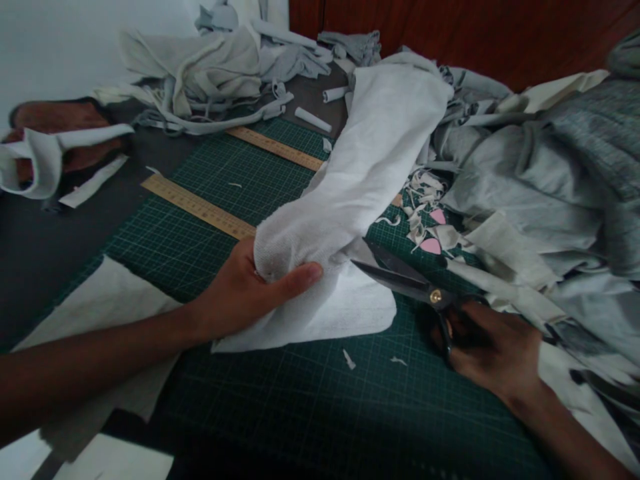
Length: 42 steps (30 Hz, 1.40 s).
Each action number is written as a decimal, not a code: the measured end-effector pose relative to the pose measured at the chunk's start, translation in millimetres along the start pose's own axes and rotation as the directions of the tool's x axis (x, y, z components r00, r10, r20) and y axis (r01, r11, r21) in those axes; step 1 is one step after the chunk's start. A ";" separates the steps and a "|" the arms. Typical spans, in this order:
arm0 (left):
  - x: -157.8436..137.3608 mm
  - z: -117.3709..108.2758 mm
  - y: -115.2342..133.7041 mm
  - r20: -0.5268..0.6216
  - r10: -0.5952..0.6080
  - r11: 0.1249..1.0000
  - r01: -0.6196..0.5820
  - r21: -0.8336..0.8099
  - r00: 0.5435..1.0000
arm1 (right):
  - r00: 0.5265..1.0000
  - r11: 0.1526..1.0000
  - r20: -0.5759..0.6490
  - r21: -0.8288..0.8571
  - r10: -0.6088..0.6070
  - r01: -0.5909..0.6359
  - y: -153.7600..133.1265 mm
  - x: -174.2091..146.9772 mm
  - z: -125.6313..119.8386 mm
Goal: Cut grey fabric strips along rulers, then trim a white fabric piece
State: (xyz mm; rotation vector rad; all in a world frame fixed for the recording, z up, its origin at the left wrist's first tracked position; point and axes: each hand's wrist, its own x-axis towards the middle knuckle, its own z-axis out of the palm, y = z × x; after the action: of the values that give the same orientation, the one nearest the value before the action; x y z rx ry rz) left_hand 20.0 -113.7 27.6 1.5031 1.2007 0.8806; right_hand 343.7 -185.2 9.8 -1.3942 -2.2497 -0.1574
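Observation:
A long piece of white fabric [385, 133] stretches from the back of the cutting mat toward me. My left hand [255, 283] grips its near end, thumb on top and fingers hidden underneath. Part of the cloth hangs below the thumb onto the green cutting mat [300, 400]. My right hand [493, 343] has its fingers through the handles of black scissors [435, 295]. Their blades are parted and point left, with the tips at the fabric's right edge, near my left thumb. Whether the cloth lies between the blades is hard to tell.
Two wooden rulers [200, 207] lie on the mat's left side. Small fabric scraps [425, 190] and pink pieces [431, 246] are right of the cloth. Grey fabric [525, 167] heaps along the right, with more cloth [200, 67] at the back left. Another cloth piece [110, 300] lies near left.

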 end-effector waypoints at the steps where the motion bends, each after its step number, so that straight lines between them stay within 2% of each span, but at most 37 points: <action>1: 0.1 -0.1 0.2 -0.005 -0.001 1.000 0.001 -0.005 1.000 | 1.000 1.000 0.001 0.002 0.003 -0.003 0.8 -1.1 0.2; 11: 1.4 1.8 -3.6 -0.046 0.014 1.000 -0.014 0.011 0.999 | 0.999 0.999 0.017 0.026 -0.047 0.046 2.0 -2.7 1.9; 17: -0.2 -0.5 -3.1 -0.011 -0.042 0.998 0.043 0.053 0.999 | 0.998 0.998 0.026 0.034 -0.057 0.056 2.8 -2.4 1.8; 21: -0.3 -0.9 -2.0 0.005 -0.033 0.998 0.033 0.057 0.999 | 0.999 1.000 0.031 0.024 -0.021 0.020 1.0 -1.9 2.2; 28: -0.2 1.4 -0.1 0.029 0.023 0.999 -0.024 0.028 0.999 | 0.998 0.999 0.046 0.021 -0.032 0.031 1.1 -0.8 1.4; 35: 1.9 2.7 1.3 0.095 -0.003 1.000 0.002 0.012 0.996 | 0.999 1.000 0.032 0.011 -0.018 0.018 1.3 -2.5 2.4; 38: 2.4 2.7 4.4 0.088 -0.038 0.999 0.036 0.034 0.995 | 0.999 1.000 0.026 0.020 -0.023 0.022 1.1 -2.5 1.5; 42: 1.8 2.3 5.1 0.088 -0.025 0.998 0.020 0.063 0.996 | 1.000 1.000 0.010 0.015 0.009 -0.009 1.3 -4.3 1.8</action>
State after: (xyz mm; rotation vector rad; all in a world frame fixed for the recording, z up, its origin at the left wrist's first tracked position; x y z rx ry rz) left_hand 24.0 -112.7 31.9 1.5592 1.1864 0.7596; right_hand 345.8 -187.4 6.1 -1.3999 -2.2479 -0.1306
